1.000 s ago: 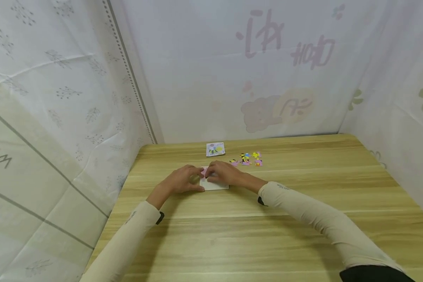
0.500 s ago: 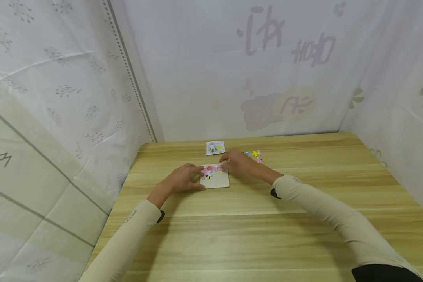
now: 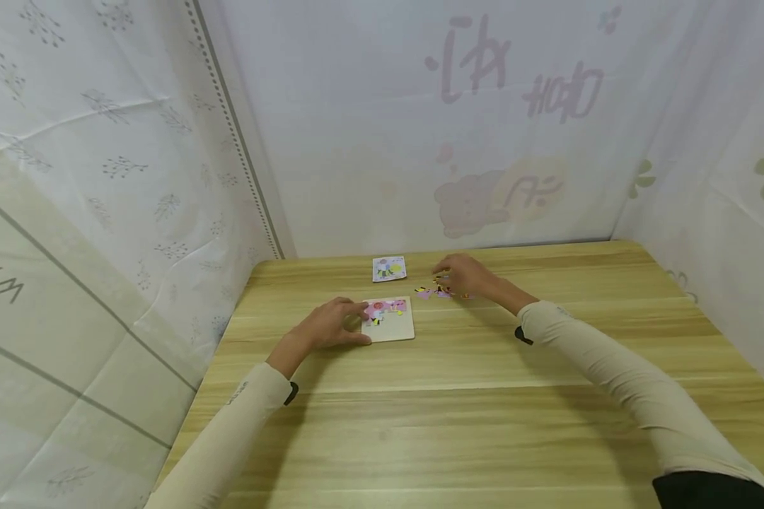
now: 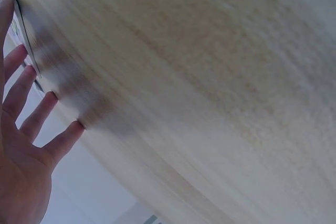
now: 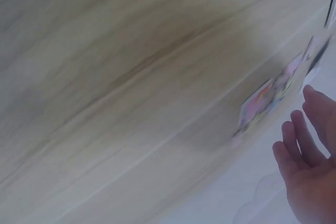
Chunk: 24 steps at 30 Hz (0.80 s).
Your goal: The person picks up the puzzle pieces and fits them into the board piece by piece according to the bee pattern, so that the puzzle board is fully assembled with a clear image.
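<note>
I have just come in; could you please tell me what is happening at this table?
A person is working on a small jigsaw puzzle. The left hand is touching the left edge of a pale board, where placed pieces cover much of the far part; most of the near part is bare. The right hand is over the loose pieces to the right, with no piece visible in its fingers. A picture card lies beyond the board.

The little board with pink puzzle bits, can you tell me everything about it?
The board is pale, thin and squarish, perhaps card or wood. It lies flat on the table. Puzzle pieces, mostly pink, lie along its far side and partly down its left; the near right is bare. The left hand touches its left edge.
</note>
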Each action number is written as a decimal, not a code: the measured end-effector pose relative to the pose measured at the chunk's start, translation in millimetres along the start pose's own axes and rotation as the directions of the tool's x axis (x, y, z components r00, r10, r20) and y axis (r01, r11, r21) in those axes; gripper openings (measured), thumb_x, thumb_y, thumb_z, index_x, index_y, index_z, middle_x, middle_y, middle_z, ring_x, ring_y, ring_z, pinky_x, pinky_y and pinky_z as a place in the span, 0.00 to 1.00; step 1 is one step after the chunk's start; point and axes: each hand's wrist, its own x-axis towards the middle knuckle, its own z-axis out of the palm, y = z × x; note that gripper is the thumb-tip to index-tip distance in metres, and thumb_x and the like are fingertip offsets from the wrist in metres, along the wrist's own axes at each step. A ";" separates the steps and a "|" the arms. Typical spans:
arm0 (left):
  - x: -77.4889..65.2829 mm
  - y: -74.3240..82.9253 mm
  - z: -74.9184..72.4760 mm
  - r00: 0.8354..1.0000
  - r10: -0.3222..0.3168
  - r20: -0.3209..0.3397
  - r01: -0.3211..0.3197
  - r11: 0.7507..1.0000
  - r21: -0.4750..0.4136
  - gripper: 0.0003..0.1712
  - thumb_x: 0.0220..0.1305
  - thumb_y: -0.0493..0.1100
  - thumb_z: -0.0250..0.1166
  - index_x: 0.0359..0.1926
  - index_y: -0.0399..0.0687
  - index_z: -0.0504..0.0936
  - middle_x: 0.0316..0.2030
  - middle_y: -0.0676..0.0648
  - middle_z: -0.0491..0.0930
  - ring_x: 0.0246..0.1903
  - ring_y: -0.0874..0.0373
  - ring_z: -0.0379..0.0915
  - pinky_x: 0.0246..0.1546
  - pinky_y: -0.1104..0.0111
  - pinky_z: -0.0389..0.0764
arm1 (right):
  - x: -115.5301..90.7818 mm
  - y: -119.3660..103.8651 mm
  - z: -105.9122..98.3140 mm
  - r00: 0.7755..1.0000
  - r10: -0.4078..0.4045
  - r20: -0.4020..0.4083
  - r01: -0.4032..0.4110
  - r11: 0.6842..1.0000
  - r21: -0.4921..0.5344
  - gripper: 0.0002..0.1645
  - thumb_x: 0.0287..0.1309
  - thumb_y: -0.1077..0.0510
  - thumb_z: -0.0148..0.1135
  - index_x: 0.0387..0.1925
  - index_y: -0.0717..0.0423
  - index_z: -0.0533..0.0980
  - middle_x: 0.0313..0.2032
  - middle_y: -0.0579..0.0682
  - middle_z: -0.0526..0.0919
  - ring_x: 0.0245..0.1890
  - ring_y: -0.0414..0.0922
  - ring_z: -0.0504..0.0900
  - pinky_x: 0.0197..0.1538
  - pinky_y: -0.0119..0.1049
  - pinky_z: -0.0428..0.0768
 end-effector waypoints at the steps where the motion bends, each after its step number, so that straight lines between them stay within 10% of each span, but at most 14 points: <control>1: -0.1 -0.5 0.6 1.000 -0.003 0.000 0.003 1.000 0.004 0.33 0.59 0.67 0.74 0.59 0.55 0.86 0.69 0.47 0.75 0.69 0.43 0.68 0.66 0.44 0.72 | -0.7 2.9 -1.3 1.000 0.000 0.007 0.000 1.000 0.002 0.18 0.69 0.62 0.67 0.57 0.64 0.83 0.53 0.59 0.85 0.53 0.57 0.83 0.54 0.52 0.82; 24: -1.3 0.6 1.5 1.000 -0.014 0.000 0.014 1.000 0.003 0.34 0.60 0.67 0.74 0.61 0.55 0.85 0.70 0.47 0.74 0.69 0.44 0.67 0.67 0.45 0.71 | 8.5 14.8 -4.9 0.996 -0.025 0.088 0.030 0.998 -0.059 0.14 0.68 0.70 0.61 0.50 0.62 0.87 0.47 0.58 0.89 0.47 0.55 0.86 0.54 0.52 0.84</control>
